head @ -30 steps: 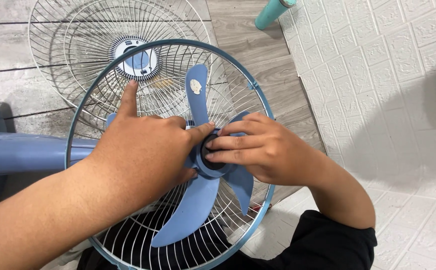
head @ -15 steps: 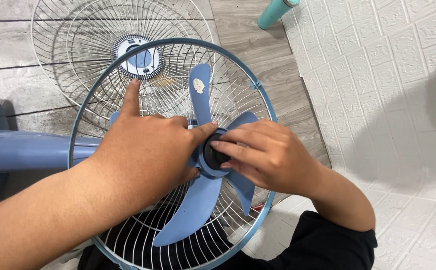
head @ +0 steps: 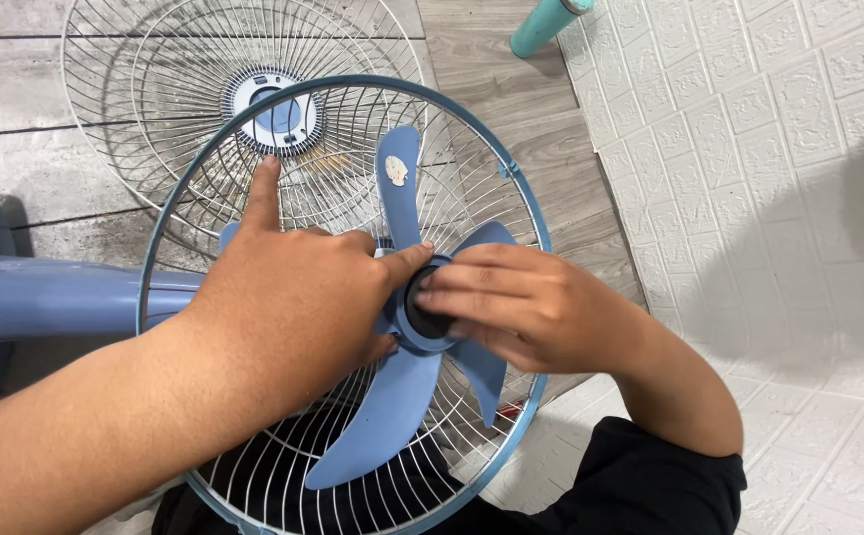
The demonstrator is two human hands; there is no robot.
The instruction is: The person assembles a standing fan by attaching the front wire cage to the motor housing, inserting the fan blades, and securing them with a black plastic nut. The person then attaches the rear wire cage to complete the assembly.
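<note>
A grey wood-plank floor (head: 511, 89) is carrying everything here, running beyond the hands and giving way, to the right of the right hand (head: 536, 307), to a white brick-patterned foam mat (head: 779, 178). Lying flat on the planks beyond the left hand (head: 293, 302) is a detached wire fan guard (head: 145, 119) with a blue and white centre badge. A teal cylinder (head: 548, 22) is resting on the floor far beyond the right hand, at the mat's edge. The blue fan body (head: 46, 295) is lying on its side to the left of the left hand.
</note>
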